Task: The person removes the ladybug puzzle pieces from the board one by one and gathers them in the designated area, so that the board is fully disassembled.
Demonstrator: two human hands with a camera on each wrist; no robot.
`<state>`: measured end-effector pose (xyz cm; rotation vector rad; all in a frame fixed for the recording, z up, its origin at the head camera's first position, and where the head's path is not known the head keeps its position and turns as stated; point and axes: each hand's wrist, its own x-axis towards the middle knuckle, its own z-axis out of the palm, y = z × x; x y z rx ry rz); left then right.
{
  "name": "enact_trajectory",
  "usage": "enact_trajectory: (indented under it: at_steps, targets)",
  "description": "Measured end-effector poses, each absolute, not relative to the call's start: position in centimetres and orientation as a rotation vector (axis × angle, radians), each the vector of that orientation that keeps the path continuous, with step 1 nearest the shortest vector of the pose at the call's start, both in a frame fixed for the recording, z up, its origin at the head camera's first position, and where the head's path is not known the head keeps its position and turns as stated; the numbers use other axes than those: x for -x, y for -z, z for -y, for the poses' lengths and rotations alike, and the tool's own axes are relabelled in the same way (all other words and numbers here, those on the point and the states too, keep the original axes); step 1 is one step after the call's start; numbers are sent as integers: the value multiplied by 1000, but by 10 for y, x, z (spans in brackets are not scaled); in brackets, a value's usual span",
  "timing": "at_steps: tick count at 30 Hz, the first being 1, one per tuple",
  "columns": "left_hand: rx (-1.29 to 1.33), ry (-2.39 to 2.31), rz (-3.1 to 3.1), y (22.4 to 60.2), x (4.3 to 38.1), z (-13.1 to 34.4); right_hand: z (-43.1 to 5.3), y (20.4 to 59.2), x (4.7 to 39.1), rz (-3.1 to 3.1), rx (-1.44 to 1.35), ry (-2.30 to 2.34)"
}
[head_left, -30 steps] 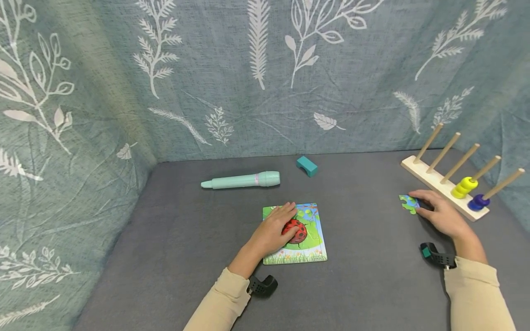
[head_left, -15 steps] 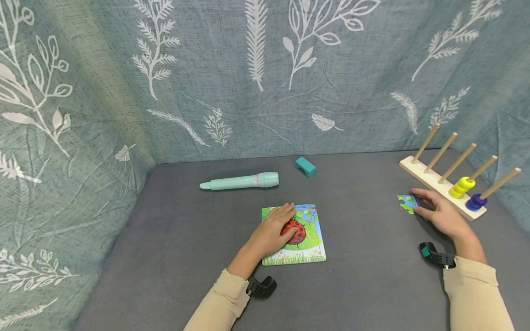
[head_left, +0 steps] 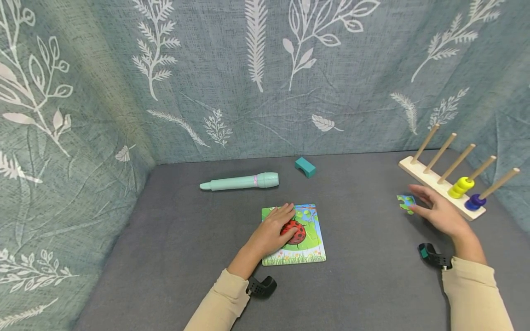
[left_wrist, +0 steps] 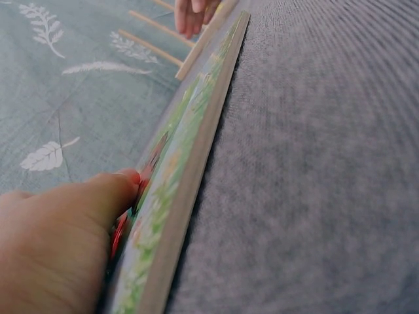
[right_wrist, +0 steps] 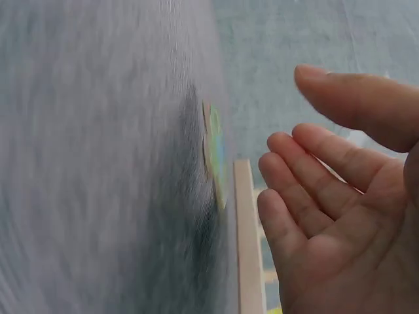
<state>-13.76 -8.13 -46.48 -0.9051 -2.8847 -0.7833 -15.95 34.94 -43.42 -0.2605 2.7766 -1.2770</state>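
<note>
A square ladybug jigsaw puzzle (head_left: 308,250) lies flat on the dark grey tabletop. My left hand (head_left: 273,232) rests on its left half, fingers laid out over the picture and thumb across the red ladybug; in the left wrist view the thumb (left_wrist: 98,203) touches the puzzle's face. Far to the right lies a single jigsaw piece (head_left: 405,202), green and blue. Just beside and above it hovers my right hand (head_left: 440,214), thumb and fingers spread apart. The right wrist view shows the palm (right_wrist: 347,242) holding nothing, with a gap between it and the piece (right_wrist: 215,154) on the table.
A wooden peg stand (head_left: 422,172) with yellow and blue beads stands right behind the right hand. A mint toy microphone (head_left: 240,182) lies behind the puzzle, and a teal arched block (head_left: 305,167) sits near the back edge. A leaf-patterned curtain (head_left: 232,69) borders the table.
My right hand has let go of the jigsaw piece and lifted slightly, its fingers opening away from it. The piece stays on the table. My left hand has stayed on the puzzle.
</note>
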Motion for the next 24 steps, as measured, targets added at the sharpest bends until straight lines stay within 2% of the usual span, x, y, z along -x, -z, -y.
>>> enact_trajectory:
  at_steps: [24]
  targets:
    - [897, 752, 2819, 467, 138, 87, -242, 418, 163, -2564, 676, 1353]
